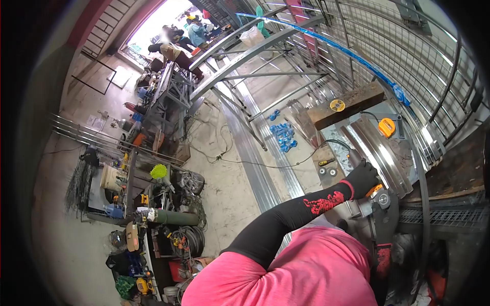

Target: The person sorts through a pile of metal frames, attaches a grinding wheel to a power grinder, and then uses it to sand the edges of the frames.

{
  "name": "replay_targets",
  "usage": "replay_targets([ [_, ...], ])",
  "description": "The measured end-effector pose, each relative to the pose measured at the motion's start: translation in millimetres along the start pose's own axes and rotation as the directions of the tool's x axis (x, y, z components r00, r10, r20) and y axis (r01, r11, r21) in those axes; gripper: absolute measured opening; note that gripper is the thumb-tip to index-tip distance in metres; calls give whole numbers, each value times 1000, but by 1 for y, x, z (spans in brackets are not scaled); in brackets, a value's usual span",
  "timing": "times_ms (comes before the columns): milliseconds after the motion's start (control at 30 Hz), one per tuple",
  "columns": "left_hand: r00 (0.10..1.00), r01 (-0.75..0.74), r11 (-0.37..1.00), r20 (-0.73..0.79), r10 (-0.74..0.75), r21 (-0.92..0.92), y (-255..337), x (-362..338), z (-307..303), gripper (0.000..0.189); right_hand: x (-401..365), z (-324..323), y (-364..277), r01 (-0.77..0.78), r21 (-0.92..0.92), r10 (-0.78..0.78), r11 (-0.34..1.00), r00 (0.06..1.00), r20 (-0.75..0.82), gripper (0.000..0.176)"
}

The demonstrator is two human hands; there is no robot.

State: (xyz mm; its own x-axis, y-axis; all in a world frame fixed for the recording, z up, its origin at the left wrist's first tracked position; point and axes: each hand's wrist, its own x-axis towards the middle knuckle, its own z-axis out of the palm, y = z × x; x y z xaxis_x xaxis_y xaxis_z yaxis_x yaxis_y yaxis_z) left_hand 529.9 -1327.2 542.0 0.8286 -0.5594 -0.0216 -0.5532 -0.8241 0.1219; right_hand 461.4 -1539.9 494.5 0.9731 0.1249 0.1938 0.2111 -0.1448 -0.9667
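My left hand (361, 179), in a black glove, is closed around the body of a corded power tool that looks like an angle grinder (353, 157). Its cable runs off to the left over the floor. Just below, an orange part (375, 190) shows between my hands. My right hand (385, 217), gloved too, has its fingers bent about a round grey metal piece (383, 199) at the tool's head end. Beside both hands lies a wide, shiny ribbed metal profile (380, 153) on the work surface.
A tape measure (387, 127) and a yellow disc (337, 105) on a rusty beam (352, 104) are beyond the profile. Blue scraps (284, 136) and long metal strips (245, 132) lie on the floor. Left stands a cluttered tool rack (153, 239); people (178, 53) are far off.
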Motion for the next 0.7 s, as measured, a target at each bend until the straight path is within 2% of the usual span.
replay_targets([
  [67,943,-81,996,-319,91,45,-5,4,28,25,1,-1,10,-6,47,5,999,1000,14,68],
  [100,958,-82,997,-279,74,-18,-6,5,26,21,2,-3,11,-85,52,82,995,996,47,68],
  [133,963,-78,996,-262,65,-39,-6,7,25,20,3,-6,13,-74,45,72,996,997,39,68],
  [200,961,-77,996,-270,60,-53,-6,9,21,20,4,-8,7,80,-180,-69,980,995,68,67],
  [233,961,-99,995,-263,90,-23,-9,9,19,24,5,-10,1,1,-137,11,991,996,92,67],
  [267,958,-99,995,-272,90,-19,-10,7,17,24,3,-11,-6,11,-140,2,990,996,92,67],
  [333,973,-120,990,-206,102,-78,-13,6,9,32,2,-12,-19,19,53,-23,998,996,83,60],
  [367,974,-118,984,-210,88,-134,-12,2,7,41,0,-15,-9,24,49,-28,998,996,81,60],
  [400,974,-119,984,-211,89,-133,-7,0,3,41,-1,-13,-4,-1,127,11,992,997,-81,57],
  [433,976,-50,977,-219,4,-205,-1,-3,0,45,-3,-12,1,-16,210,66,978,970,-235,55],
  [467,972,20,960,-221,-85,-278,6,-6,-3,50,-3,-12,6,-20,211,69,977,971,-229,55],
  [533,942,51,867,-265,-207,-496,21,-11,-15,58,16,-1,-29,13,455,116,890,960,-255,52],
  [567,932,71,830,-261,-253,-553,27,-10,-18,57,22,1,-21,29,334,51,942,972,-228,51],
  [600,920,89,788,-252,-299,-609,33,-11,-21,55,29,5,-6,29,336,47,942,975,-217,51],
  [667,894,91,742,-274,-355,-664,41,-13,-19,54,45,14,17,70,180,-12,981,952,-304,50],
  [700,870,152,704,-244,-428,-693,43,-14,-17,54,56,19,5,-13,389,139,921,945,-297,49],
])
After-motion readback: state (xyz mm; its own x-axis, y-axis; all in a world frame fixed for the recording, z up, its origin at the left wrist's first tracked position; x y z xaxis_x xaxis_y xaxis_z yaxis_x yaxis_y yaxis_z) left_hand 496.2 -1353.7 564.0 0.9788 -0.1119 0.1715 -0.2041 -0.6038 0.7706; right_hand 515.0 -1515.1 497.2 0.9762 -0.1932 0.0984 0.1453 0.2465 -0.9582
